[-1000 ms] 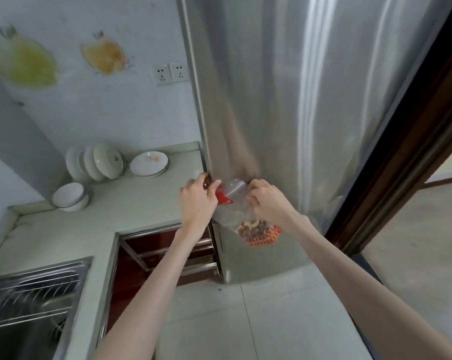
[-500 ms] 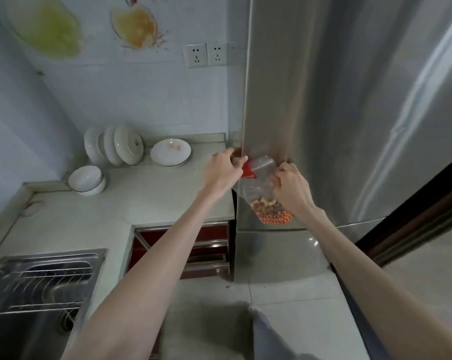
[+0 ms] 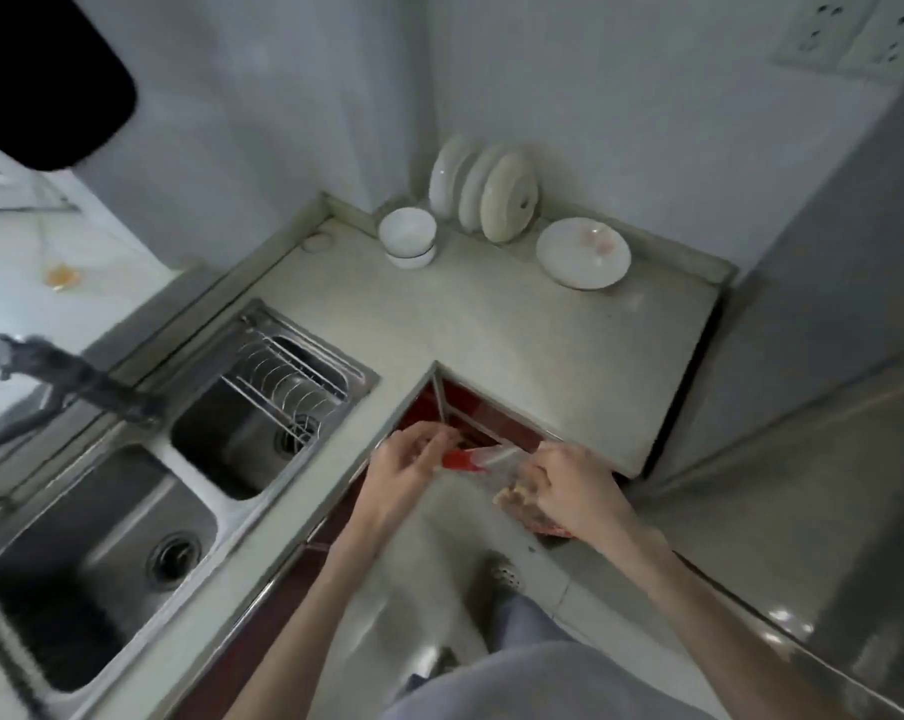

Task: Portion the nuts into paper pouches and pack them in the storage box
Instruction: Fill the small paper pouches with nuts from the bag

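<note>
Hands gripping bag | left hand [image 3: 405, 467] pinches red seal end of clear nut bag [image 3: 496, 467]; right hand [image 3: 577, 485] grasps its nut-filled lower part, bag between both above floor | beyond hands: worktop [image 3: 517, 335] corner | far-left: double sink [image 3: 190, 454] | farthest: bowls [image 3: 407, 236], plates [image 3: 483, 192]

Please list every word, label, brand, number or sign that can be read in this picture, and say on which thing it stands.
None can be read.
Bag of nuts, held by the left hand and right hand: red strip and orange print, too blurred to show any letters.
Wall sockets: only holes, no text seen.
Plates, bowls, sink: no markings seen.
</note>
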Available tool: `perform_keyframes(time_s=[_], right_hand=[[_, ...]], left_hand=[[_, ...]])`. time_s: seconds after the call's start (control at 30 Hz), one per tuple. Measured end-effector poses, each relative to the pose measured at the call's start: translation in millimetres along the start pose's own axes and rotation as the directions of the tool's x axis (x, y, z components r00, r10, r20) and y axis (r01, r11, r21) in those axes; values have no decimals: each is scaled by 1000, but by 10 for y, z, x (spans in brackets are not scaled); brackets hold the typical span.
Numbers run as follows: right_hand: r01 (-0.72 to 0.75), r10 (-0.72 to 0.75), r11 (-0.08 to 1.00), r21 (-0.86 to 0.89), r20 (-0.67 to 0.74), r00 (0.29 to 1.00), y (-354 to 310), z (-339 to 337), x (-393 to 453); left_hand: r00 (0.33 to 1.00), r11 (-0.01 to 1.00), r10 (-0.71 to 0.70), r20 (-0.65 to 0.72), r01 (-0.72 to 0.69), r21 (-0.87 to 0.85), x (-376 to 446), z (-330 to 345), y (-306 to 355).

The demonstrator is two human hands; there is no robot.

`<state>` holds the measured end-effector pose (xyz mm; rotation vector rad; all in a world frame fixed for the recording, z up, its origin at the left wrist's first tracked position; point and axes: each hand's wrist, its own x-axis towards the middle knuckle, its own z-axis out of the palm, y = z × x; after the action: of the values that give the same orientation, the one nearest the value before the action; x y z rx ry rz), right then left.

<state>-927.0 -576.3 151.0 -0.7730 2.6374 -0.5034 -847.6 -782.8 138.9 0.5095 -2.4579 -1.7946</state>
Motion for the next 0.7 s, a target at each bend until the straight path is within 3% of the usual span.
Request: perform_keyframes(time_s=[0.07,0.17,0.23,0.33,0.53,0.63,0.7], right_hand=[[105,-104,994,-7,98,990,-82,153,213],[236,-227,972,-15,231,946,-243,435,467],[330,-297,942,-52,321,899,-399,617,605],[476,-398,876,-80,435,808,-667,838,679],[705,-501,696,-136,611,613,-1089,1278,378],[795,-517,575,-195,666,537,-1145,1503,124],[832,-517,512,-215,696,498,-1130,1636,-63]], left_hand=[[982,992,-126,-143,121,-48,-214,-174,-241],[871,937,-341,-353,282,-208,-706,-325,-650],[767,899,-437,-470,353,-260,-1118,-320,-879],[535,798,-601,-594,446,-405,-1854,-135,-1125],[96,617,-765,-637,393,-682,-3401,682,-1426],[-50,537,-814,-579,315,-782,-4016,1196,-1538],[-108,494,-838,-534,262,-829,-4365,1534,-1585]])
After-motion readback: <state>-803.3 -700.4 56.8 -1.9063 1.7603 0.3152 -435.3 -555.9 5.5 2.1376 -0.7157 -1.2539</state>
